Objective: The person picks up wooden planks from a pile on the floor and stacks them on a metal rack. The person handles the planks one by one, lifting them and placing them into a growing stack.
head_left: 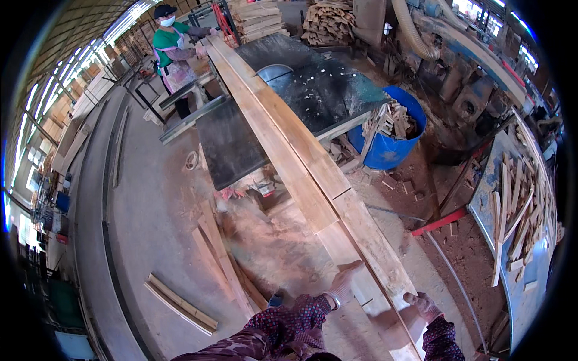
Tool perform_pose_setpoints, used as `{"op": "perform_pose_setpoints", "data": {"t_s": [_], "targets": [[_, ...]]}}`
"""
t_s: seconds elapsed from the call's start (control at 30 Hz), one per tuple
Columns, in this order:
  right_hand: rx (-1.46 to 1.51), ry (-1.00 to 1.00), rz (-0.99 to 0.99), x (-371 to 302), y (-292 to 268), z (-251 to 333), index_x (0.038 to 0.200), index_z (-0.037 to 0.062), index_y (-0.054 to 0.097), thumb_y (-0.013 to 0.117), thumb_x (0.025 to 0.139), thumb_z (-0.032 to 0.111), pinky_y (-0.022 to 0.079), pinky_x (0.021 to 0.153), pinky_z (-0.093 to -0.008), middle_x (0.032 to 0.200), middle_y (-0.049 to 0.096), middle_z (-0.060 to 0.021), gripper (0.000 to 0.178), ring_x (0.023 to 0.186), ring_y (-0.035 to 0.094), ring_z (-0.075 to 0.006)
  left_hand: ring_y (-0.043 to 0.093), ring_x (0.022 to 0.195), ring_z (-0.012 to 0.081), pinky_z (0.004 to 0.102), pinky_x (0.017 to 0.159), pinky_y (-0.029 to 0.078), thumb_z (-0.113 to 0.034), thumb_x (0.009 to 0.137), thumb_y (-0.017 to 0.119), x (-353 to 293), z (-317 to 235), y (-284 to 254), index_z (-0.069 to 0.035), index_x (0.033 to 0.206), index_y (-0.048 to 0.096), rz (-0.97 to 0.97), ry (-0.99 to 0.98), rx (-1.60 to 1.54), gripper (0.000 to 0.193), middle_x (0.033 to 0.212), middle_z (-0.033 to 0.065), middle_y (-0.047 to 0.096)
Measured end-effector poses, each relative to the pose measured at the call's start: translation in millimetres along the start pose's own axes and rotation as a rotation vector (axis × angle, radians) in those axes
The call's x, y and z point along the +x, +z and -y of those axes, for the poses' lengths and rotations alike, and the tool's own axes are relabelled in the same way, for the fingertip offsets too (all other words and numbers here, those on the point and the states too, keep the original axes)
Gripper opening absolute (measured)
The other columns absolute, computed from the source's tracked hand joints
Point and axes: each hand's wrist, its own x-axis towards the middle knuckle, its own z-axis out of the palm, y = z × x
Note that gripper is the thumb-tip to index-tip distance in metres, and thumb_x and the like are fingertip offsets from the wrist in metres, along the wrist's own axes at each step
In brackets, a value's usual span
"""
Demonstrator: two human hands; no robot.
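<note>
Two long pale wooden boards, a left board (304,194) and a right board (373,240), lie side by side with a narrow gap, stretching from me across the black saw table (232,141). Crosswise joints show along them. My left hand (344,284), gloved, is closed on the left board's outer edge, one finger lying over the top. On the right board's outer edge, my gloved right hand (424,305) is closed with its thumb on top; its other fingers are partly hidden. A round saw blade (274,72) shows beside the boards on the table.
Another person (174,54) stands at the boards' far end. Right of the table, a blue barrel (388,150) holds wood scraps. Offcuts lie on a metal sheet (527,289) at the far right. Loose wooden strips (220,262) and sawdust cover floor to my left.
</note>
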Motion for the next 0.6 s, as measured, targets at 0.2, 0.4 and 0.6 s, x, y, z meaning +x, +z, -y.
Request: {"op": "perform_pose_setpoints", "data": {"t_s": [0.2, 0.4, 0.6], "targets": [[-0.515, -0.483, -0.060, 11, -7, 31, 0.119, 0.0133, 0.065, 0.065, 0.084, 0.040, 0.047, 0.093, -0.0373, 0.118, 0.063, -0.0130, 0.043, 0.106, 0.059, -0.0301, 0.052, 0.125, 0.0320, 0.0394, 0.106, 0.042, 0.007, 0.070, 0.057, 19, 0, -2, -0.004, 0.136, 0.050, 0.027, -0.163, -0.044, 0.067, 0.131, 0.0214, 0.055], [-0.134, -0.091, 0.095, 4, -3, 24, 0.105, 0.0103, 0.069, 0.066, 0.085, 0.042, 0.048, 0.081, -0.0382, 0.104, 0.062, -0.0087, 0.038, 0.093, 0.057, -0.0222, 0.053, 0.123, 0.0305, 0.0405, 0.104, 0.044, -0.004, 0.075, 0.063, 25, 24, 3, -0.003, 0.137, 0.048, 0.092, -0.119, 0.069, 0.064, 0.130, 0.0212, 0.055], [0.485, 0.191, 0.133, -54, -22, -5, 0.085, 0.0071, 0.071, 0.074, 0.074, 0.058, 0.048, 0.071, -0.0420, 0.079, 0.065, -0.0097, 0.052, 0.077, 0.062, -0.0245, 0.051, 0.124, 0.0325, 0.0406, 0.105, 0.042, -0.003, 0.072, 0.063, 21, 21, 29, -0.001, 0.136, 0.048, 0.172, 0.010, 0.122, 0.066, 0.130, 0.0225, 0.055]]}}
